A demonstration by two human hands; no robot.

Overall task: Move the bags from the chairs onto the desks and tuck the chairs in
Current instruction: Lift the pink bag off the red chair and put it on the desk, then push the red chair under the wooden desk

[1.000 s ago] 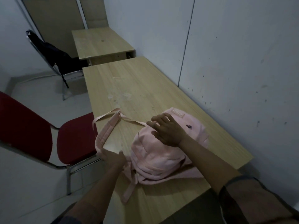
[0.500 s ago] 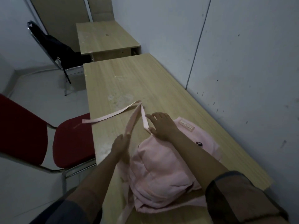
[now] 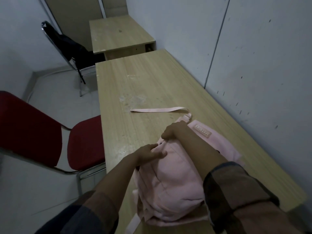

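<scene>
A pink backpack (image 3: 170, 186) lies flat on the near wooden desk (image 3: 146, 85), one strap (image 3: 157, 109) stretched out across the desk top. My right hand (image 3: 173, 131) grips the bag's top edge with curled fingers. My left hand (image 3: 148, 153) rests on the bag's left side, fingers spread flat on the fabric. The red chair (image 3: 84, 142) stands to the left of the desk, its seat bare and partly under the desk edge. Farther back, a dark bag (image 3: 67, 46) sits on a metal-framed chair (image 3: 84, 71) beside a second desk (image 3: 116, 34).
A grey wall (image 3: 253, 65) runs along the right side of both desks. Pale floor (image 3: 55, 102) lies between the two chairs. A brown panel (image 3: 79, 12) stands behind the far desk.
The strap that my hands held up now lies flat on the desk. Both hands have come down onto the top of the pink backpack.
</scene>
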